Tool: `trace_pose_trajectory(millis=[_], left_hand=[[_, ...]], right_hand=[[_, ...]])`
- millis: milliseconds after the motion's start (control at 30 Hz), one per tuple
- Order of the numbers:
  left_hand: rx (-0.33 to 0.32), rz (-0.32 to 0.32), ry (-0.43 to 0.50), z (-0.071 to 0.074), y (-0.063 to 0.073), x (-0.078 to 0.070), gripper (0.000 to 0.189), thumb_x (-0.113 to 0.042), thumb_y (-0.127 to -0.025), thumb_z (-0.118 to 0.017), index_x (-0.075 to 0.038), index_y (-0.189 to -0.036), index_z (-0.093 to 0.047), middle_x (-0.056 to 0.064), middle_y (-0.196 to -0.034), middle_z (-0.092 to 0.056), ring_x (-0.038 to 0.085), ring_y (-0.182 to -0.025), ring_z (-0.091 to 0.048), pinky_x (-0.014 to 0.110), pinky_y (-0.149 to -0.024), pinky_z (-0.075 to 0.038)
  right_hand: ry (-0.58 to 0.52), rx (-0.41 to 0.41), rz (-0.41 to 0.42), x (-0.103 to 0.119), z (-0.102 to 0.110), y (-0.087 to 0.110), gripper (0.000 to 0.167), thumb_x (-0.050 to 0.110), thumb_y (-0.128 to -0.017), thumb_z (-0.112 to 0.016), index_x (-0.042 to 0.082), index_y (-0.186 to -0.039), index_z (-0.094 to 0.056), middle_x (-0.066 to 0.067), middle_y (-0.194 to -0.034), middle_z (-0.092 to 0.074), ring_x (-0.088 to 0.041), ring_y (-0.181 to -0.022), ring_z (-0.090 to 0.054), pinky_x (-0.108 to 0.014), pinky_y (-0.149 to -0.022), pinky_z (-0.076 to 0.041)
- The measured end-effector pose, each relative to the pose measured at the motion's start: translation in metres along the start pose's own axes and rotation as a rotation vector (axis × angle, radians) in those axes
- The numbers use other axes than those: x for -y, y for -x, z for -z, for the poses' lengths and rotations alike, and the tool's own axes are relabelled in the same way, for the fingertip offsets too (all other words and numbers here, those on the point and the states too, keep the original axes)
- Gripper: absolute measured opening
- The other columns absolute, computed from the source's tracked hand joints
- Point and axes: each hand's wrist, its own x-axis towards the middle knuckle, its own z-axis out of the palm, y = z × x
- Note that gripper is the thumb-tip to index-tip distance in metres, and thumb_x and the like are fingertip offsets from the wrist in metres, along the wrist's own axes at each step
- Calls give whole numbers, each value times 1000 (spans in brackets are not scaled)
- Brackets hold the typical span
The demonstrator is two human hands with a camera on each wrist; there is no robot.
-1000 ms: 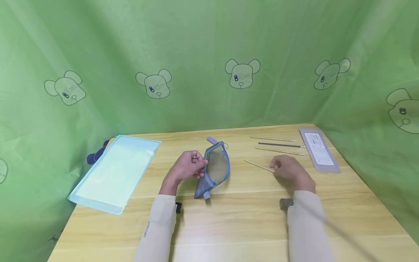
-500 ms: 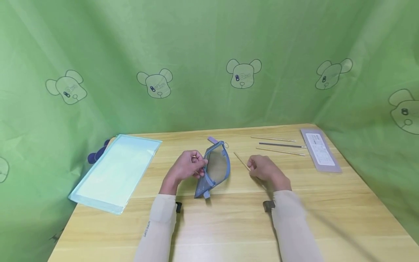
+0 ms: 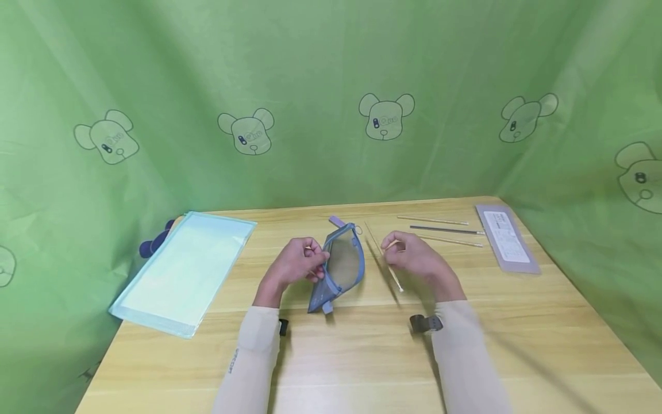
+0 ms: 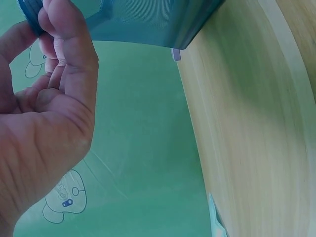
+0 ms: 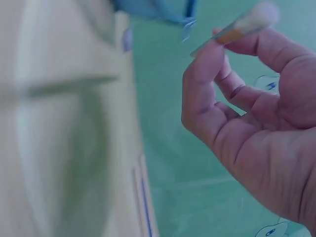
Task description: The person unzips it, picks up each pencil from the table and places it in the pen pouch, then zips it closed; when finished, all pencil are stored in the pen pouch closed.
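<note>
In the head view, my left hand (image 3: 296, 263) pinches the left edge of a blue mesh zipper pouch (image 3: 345, 264), whose mouth gapes toward the right. The pouch's side (image 4: 143, 22) spreads above the fingers in the left wrist view. Just right of the pouch, my right hand (image 3: 414, 255) pinches a slim pencil (image 3: 391, 275) between thumb and fingertips. It slants, point up and left, with its pale end toward me and its shadow on the table. Close up in the right wrist view, the pencil's whitish eraser end (image 5: 264, 15) sticks out past the fingertips.
Two yellowish pencils and a dark pencil (image 3: 447, 230) lie at the back right, beside a lilac packet with a white label (image 3: 505, 236). A light-blue zip folder (image 3: 181, 276) covers the left side. Behind the pouch lies a small purple piece (image 3: 336, 221). Green curtains enclose the table (image 3: 362, 356).
My right hand has moved left with the pencil, from near the other pencils to beside the pouch. The pencil has turned steeper and lifted. My left hand and the pouch have stayed put.
</note>
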Motion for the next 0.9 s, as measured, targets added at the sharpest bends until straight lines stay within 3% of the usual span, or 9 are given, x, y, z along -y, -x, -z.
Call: trace_pose_trajectory(millis=[133, 400, 667, 767, 900], left_hand=[[0, 2, 5, -1, 0, 0, 12, -8, -103, -70, -4, -97, -61, 5, -72, -68, 14, -63, -69, 39, -69, -70], [4, -3, 14, -4, -1, -1, 14, -9, -104, -69, -5, -94, -60, 5, -72, -69, 14, -62, -69, 34, -65, -69], [-4, 8, 19, -6, -2, -1, 15, -8, -104, -69, -5, -93, -60, 6, -73, -69, 13, -61, -68, 32, -63, -68], [31, -5, 4, -7, -1, -3, 14, -7, -104, -68, -5, -93, -60, 6, -73, -70, 13, -61, -68, 32, -63, -68], [140, -40, -22, -10, 1, -5, 15, -6, -105, -68, -5, -92, -59, 6, -72, -71, 14, -61, -69, 36, -65, -69]], right_hand=[[-89, 57, 36, 16, -6, 3, 25, 0, -92, -64, -5, -116, -58, -2, -90, -65, -15, -80, -59, -25, -75, -57], [-135, 206, -2, 29, -30, -1, 19, -4, -86, -60, 1, -105, -58, 3, -79, -59, -11, -70, -52, -19, -64, -45], [-115, 219, -11, 26, -29, 1, 20, -3, -84, -57, -1, -103, -58, 3, -77, -54, -12, -70, -48, -20, -62, -43], [-134, 213, -28, 22, -33, -4, 15, -3, -87, -58, 1, -102, -59, 3, -78, -55, -12, -70, -49, -20, -64, -46], [-201, 162, -52, 21, -47, -12, 8, -4, -94, -59, 1, -100, -60, 1, -83, -56, -11, -73, -53, -20, -66, -54]])
